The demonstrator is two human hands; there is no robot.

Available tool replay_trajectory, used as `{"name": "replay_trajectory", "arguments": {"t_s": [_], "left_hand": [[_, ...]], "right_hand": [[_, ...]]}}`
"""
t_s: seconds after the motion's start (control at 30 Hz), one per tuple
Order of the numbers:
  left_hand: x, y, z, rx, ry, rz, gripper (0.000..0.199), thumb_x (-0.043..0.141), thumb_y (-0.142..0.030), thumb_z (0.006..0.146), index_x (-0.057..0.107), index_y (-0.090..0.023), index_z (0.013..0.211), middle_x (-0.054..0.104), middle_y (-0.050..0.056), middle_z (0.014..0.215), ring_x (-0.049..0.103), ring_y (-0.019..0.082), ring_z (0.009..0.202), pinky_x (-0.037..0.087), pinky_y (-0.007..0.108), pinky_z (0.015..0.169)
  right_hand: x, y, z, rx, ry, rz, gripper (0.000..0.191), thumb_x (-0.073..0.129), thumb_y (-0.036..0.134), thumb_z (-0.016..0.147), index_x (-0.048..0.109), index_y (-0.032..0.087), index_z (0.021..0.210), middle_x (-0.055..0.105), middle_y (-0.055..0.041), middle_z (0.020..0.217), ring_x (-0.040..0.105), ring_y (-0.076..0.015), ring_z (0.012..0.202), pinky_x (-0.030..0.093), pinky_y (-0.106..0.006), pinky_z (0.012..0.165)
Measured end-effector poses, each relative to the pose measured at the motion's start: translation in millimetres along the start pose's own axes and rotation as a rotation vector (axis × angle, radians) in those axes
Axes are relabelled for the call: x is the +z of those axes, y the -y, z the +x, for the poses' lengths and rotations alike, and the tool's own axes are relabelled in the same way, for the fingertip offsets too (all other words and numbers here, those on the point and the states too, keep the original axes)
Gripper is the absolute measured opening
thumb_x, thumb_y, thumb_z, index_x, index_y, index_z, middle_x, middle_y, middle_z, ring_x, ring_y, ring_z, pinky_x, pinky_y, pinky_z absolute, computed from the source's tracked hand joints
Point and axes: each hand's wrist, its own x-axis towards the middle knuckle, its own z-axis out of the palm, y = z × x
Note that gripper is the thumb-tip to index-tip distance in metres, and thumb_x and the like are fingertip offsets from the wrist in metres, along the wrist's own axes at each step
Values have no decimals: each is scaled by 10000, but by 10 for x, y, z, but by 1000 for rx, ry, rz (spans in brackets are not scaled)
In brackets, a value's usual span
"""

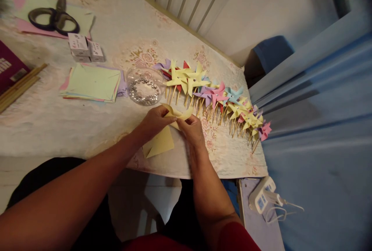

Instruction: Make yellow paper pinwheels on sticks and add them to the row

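Between my two hands is a piece of yellow paper (186, 114) with its corners curled up. My left hand (157, 118) pinches its left side, and my right hand (192, 127) grips it from the right, thumbs close together at the middle. Below them on the cloth lies a flat yellow paper square (161, 144), partly hidden by my left hand. Just beyond my hands sits a clear round dish (145, 87) with silvery beads or pins around its inside. A long row of finished paper pinwheels (217, 95) on sticks stretches off to the right.
Left of the dish lies a stack of coloured paper (91, 83). Small white boxes (84, 47) and dark-handled scissors (55, 18) on more paper are farther back. Wooden sticks (21, 84) lie at far left. A white power strip (261, 195) with cables is beyond the table's right front corner.
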Motion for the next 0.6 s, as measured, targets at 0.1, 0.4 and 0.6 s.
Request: {"name": "replay_trajectory", "arguments": {"t_s": [0.1,0.4,0.6], "left_hand": [[-26,-65,-21,-40,22,-60,345,763,-383,627,678,-149,865,692,18,792,618,179,747,495,287,672],[-259,-150,-12,-82,5,-135,379,751,-378,630,696,-128,910,703,37,805,597,148,667,448,243,583],[-377,-206,-35,-66,-34,-192,313,729,-310,636,714,-139,898,718,30,796,637,165,705,507,261,625]], "right_hand": [[-51,88,-26,-1,46,20,256,780,373,683,747,220,885,759,-5,873,683,-185,786,535,-321,773],[-482,175,-104,-95,-343,-70,211,717,373,721,695,193,829,666,14,721,565,-123,641,455,-263,657],[-571,91,-328,-127,-396,-254,171,683,334,711,689,183,792,614,34,681,526,-127,625,411,-259,632]]}}
